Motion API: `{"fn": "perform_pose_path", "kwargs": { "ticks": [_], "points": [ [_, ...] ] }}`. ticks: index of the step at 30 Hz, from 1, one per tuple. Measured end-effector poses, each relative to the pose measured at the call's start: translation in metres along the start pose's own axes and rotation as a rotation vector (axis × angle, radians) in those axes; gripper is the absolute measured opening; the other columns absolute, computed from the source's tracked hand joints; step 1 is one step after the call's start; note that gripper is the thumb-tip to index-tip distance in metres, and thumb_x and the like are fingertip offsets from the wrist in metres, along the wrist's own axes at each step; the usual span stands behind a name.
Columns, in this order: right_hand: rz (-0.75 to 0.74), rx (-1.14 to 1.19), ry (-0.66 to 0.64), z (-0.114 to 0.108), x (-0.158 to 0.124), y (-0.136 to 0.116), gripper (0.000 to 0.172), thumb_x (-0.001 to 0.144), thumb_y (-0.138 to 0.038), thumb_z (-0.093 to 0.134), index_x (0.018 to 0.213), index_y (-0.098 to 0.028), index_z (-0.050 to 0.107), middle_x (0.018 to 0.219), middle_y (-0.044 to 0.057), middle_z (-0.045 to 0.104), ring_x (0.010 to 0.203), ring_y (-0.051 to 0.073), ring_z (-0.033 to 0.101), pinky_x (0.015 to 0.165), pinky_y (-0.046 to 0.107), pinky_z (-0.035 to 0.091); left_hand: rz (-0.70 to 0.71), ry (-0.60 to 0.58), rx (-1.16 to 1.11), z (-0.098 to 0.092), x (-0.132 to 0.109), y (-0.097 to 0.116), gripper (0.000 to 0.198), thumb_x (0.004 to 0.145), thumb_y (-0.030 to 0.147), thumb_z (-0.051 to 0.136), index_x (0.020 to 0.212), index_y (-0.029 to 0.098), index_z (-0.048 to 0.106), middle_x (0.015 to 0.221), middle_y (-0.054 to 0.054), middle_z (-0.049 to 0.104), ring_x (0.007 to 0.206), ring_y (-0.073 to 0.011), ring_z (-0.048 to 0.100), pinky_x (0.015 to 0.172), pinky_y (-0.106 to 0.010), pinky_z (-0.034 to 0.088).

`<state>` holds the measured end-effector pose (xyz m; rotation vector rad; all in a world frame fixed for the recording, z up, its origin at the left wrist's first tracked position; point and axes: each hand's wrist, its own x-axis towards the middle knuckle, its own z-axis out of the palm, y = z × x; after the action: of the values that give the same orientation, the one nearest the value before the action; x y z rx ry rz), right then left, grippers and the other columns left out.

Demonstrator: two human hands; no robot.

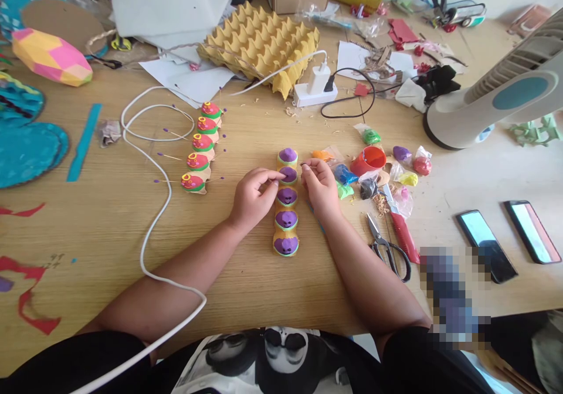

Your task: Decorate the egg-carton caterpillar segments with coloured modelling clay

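A strip of egg-carton cups [287,219] stands lengthwise before me, capped with purple clay over pale green edges. The three nearest cups carry small black face pieces; the farthest is plain purple. My left hand [257,197] lies at its left side, index finger stretched onto the second-farthest cup, thumb apart beside the strip. On the right, my right hand [322,186] is closed in a pinch on a tiny dark bit [303,164], likely black clay. To the left, a finished-looking strip of red and green cups [203,142] has yellow rings and purple-tipped sticks.
Bagged coloured clay [345,174], a red cup [368,158], scissors [387,247] and a red-handled knife [402,224] lie right. A white cable [152,224] crosses my left forearm. Behind are a yellow egg tray [259,42] and power adapter [317,83]; a fan [457,115] and phones [486,244] stand farther right.
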<state>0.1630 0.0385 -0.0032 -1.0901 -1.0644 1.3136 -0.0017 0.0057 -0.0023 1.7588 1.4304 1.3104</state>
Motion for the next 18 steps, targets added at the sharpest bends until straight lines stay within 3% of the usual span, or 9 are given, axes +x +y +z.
{"fn": "perform_pose_path", "kwargs": {
  "ticks": [10, 18],
  "points": [
    [0.011, 0.005, 0.022, -0.0002, -0.0017, -0.0021, 0.027, 0.084, -0.042, 0.07, 0.081, -0.022, 0.052, 0.065, -0.007, 0.047, 0.056, 0.009, 0.038, 0.053, 0.023, 0.032, -0.13, 0.043, -0.114, 0.0002, -0.0007, 0.0013, 0.017, 0.093, 0.022, 0.061, 0.102, 0.019, 0.075, 0.098, -0.004, 0.074, 0.087, -0.0154, 0.066, 0.077, -0.027, 0.051],
    [-0.08, -0.134, 0.022, -0.0003, -0.0055, -0.0029, 0.029, 0.083, -0.048, 0.071, 0.082, -0.02, 0.063, 0.072, -0.002, 0.059, 0.066, 0.012, 0.05, 0.061, 0.025, 0.041, 0.077, 0.053, -0.053, -0.0006, -0.0015, 0.0048, 0.013, 0.095, 0.023, 0.062, 0.102, 0.02, 0.072, 0.099, -0.004, 0.072, 0.087, -0.014, 0.064, 0.08, -0.028, 0.052]
  ]
}}
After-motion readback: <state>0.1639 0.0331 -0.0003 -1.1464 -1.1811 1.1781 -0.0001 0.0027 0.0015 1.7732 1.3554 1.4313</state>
